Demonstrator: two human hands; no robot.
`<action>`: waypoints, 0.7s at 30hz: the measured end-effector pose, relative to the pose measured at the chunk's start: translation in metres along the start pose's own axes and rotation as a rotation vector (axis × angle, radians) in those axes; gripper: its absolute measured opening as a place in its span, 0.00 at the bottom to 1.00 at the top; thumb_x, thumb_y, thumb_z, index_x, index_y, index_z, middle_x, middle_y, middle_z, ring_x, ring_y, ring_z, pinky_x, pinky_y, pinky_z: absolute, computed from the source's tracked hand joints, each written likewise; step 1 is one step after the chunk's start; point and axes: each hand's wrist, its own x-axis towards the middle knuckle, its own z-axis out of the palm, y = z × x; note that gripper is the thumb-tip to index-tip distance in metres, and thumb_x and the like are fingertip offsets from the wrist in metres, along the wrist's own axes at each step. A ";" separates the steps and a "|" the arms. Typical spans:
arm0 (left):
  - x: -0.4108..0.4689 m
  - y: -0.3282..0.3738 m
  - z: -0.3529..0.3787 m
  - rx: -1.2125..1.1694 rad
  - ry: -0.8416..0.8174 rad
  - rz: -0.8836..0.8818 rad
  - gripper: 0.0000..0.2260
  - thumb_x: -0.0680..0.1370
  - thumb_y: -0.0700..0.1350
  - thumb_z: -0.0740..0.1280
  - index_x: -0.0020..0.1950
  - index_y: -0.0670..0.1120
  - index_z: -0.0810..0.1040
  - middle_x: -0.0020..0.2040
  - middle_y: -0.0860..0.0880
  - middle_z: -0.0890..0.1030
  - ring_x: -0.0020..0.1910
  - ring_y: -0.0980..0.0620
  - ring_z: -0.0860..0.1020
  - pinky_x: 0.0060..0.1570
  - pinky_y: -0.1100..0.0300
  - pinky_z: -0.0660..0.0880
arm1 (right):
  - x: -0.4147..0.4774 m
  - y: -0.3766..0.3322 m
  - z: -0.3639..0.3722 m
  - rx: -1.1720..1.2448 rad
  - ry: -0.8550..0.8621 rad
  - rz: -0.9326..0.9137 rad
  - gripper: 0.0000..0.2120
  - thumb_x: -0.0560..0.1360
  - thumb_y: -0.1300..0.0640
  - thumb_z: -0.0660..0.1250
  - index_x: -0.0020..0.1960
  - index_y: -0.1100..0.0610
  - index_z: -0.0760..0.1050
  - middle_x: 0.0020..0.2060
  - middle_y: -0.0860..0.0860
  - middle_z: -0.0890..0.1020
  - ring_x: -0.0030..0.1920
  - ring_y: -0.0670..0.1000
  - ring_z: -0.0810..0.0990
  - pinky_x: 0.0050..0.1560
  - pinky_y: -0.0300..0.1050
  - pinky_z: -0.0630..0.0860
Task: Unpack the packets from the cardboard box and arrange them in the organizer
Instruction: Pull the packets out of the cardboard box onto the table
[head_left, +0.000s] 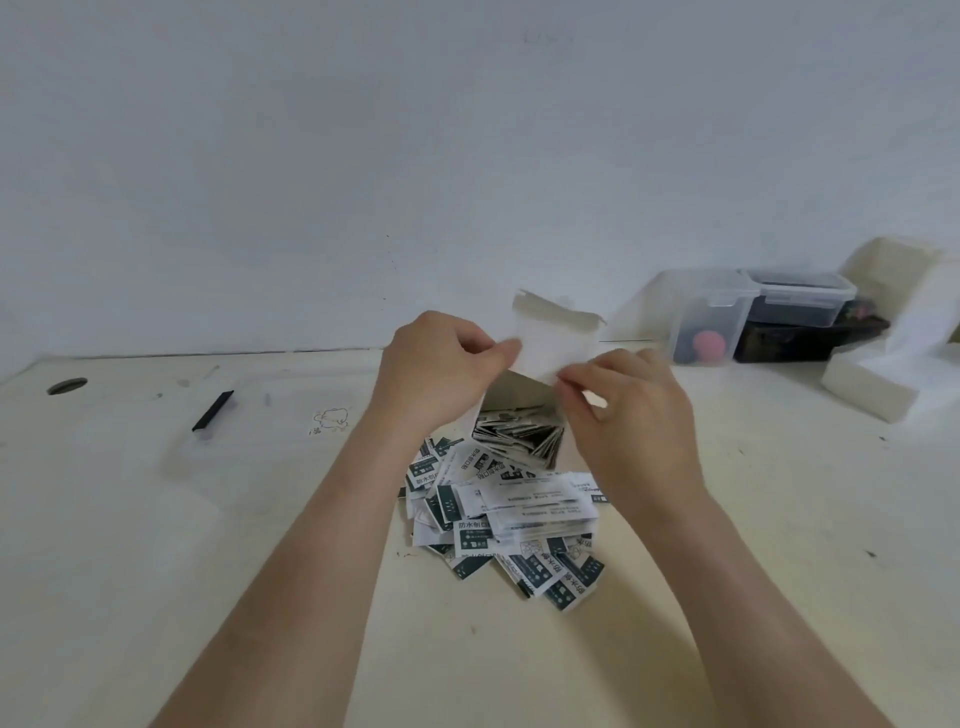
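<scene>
A small pale cardboard box (553, 338) is held tipped above the table, its open mouth facing me and down. My left hand (436, 364) grips its left side and my right hand (628, 410) pinches its right lower edge. Several packets (524, 436) still sit inside the mouth. A heap of white and dark green packets (509, 519) lies on the table right below the box, between my forearms. A clear, nearly see-through organizer (260, 431) lies flat to the left, with a black strip (213, 411) on it.
Clear plastic lidded containers (753, 317) with dark contents stand at the back right, next to white foam blocks (893, 353). A round cable hole (67, 386) sits at the far left of the cream table. A plain wall rises behind.
</scene>
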 end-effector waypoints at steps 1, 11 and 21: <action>0.000 0.000 0.001 0.009 0.021 0.018 0.11 0.74 0.56 0.69 0.37 0.51 0.83 0.28 0.57 0.80 0.33 0.54 0.81 0.46 0.53 0.80 | 0.000 -0.002 0.001 0.002 -0.039 -0.044 0.02 0.72 0.59 0.73 0.44 0.55 0.85 0.39 0.49 0.84 0.40 0.55 0.74 0.40 0.42 0.69; -0.001 0.002 0.005 -0.034 0.069 0.089 0.10 0.74 0.53 0.69 0.36 0.51 0.82 0.24 0.59 0.77 0.28 0.58 0.77 0.41 0.55 0.79 | -0.007 -0.006 0.006 -0.230 -0.249 -0.142 0.09 0.64 0.54 0.79 0.43 0.48 0.85 0.40 0.51 0.72 0.45 0.54 0.63 0.41 0.48 0.60; -0.001 -0.001 0.008 -0.029 0.152 0.093 0.12 0.76 0.54 0.68 0.36 0.49 0.82 0.25 0.58 0.78 0.29 0.56 0.79 0.42 0.55 0.78 | -0.004 -0.002 0.005 -0.035 0.010 -0.092 0.03 0.72 0.61 0.72 0.45 0.57 0.85 0.38 0.50 0.83 0.40 0.56 0.75 0.37 0.45 0.73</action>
